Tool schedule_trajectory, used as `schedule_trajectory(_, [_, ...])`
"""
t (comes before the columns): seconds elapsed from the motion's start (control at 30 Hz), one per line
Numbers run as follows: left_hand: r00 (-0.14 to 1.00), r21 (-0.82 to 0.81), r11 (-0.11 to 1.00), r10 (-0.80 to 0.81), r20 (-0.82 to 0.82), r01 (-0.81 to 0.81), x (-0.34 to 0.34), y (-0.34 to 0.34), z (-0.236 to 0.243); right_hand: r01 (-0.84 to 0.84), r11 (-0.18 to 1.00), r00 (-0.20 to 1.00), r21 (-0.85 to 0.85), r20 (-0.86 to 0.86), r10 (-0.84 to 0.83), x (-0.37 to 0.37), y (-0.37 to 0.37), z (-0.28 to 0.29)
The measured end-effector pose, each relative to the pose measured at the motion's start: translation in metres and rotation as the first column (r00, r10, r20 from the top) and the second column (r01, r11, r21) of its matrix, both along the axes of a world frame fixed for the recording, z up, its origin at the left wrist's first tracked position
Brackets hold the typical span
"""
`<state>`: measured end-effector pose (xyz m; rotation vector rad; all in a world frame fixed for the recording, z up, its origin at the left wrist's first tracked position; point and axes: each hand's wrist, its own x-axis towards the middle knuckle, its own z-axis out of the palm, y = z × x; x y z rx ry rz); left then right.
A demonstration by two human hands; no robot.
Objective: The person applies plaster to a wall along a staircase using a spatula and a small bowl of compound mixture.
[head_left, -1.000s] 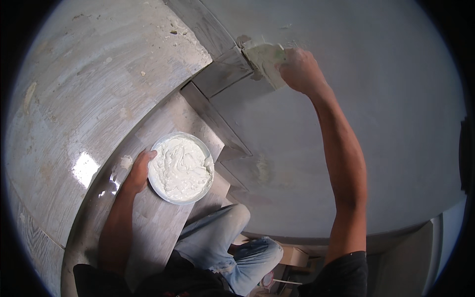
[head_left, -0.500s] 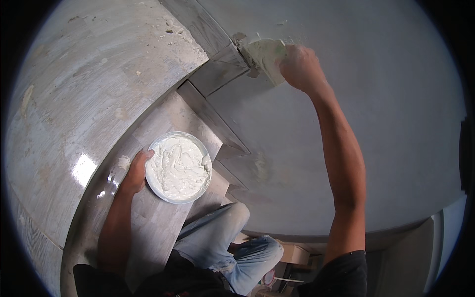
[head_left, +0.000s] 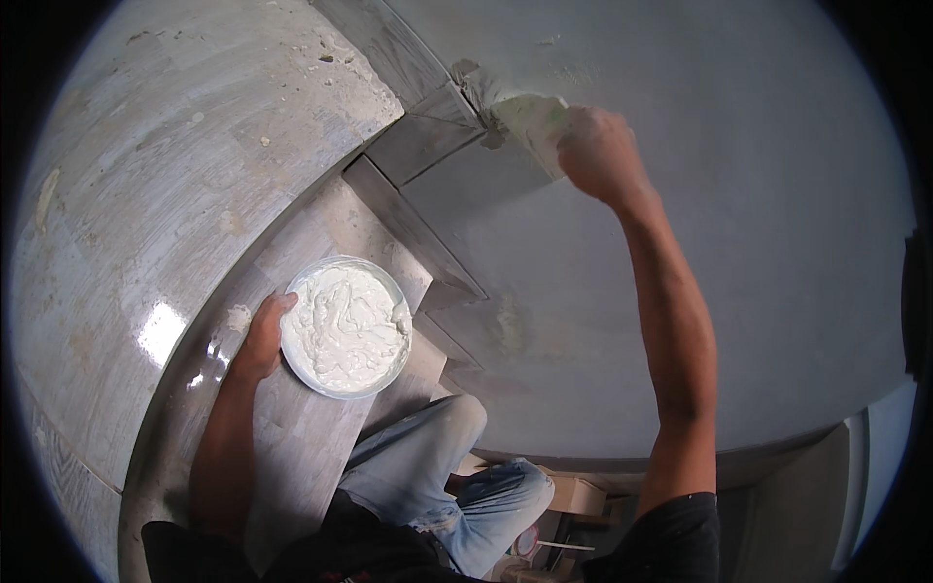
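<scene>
My left hand [head_left: 264,335] grips the side of a round white bowl [head_left: 342,394], its thumb over the rim. Thick white putty [head_left: 350,325] with a ridged, stirred surface fills the bowl. Up at the grey wall [head_left: 583,321], my right hand [head_left: 603,157] is closed around a wide, pale putty knife [head_left: 535,128]. Its blade lies against the wall beside the grey skirting tiles [head_left: 428,148]. A rough, dark patch [head_left: 468,73] shows at the tile edge next to the blade. The knife's handle is hidden in my fist.
Wood-look stair steps [head_left: 296,428] run along the wall with stepped skirting. A large wood-look surface [head_left: 185,194], with crumbs and smears, fills the left. My bent knees [head_left: 428,442] are below the bowl. A cardboard box [head_left: 578,496] stands lower down. A whitish smear [head_left: 508,324] marks the wall.
My right hand and the putty knife have moved slightly down and to the right along the wall. Faint streaks show above the blade. The bowl stays in my left hand.
</scene>
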<state>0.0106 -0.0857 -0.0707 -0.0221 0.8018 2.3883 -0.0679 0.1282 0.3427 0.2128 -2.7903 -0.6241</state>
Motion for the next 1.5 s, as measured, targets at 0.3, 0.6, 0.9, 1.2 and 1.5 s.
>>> schedule_trajectory(0.3, [1.000, -0.021, 1.000, 0.014, 0.001, -0.014, 0.000, -0.004, 0.001, 0.044, 0.998, 0.998, -0.044, 0.042, -0.042, 0.014, 0.004, -0.006])
schedule_trajectory(0.6, [0.999, 0.037, 0.998, -0.040, -0.018, 0.041, -0.001, -0.006, 0.010, 0.012, 0.993, 0.996, -0.120, -0.090, -0.023, 0.012, 0.000, 0.011])
schedule_trajectory(0.9, [0.999, 0.023, 0.999, -0.029, -0.035, 0.030, 0.000, -0.002, 0.007, 0.044, 0.999, 0.999, -0.003, -0.014, -0.044, 0.020, 0.014, -0.008])
schedule_trajectory(1.2, [1.000, -0.022, 1.000, -0.006, -0.007, 0.006, 0.001, -0.004, 0.003, 0.070, 0.976, 0.997, -0.206, 0.024, -0.067, 0.018, 0.007, -0.004])
schedule_trajectory(1.5, [1.000, 0.030, 0.999, -0.018, -0.016, 0.018, 0.000, -0.004, 0.007, 0.098, 0.927, 0.990, -0.362, -0.061, -0.128, 0.014, 0.026, -0.029])
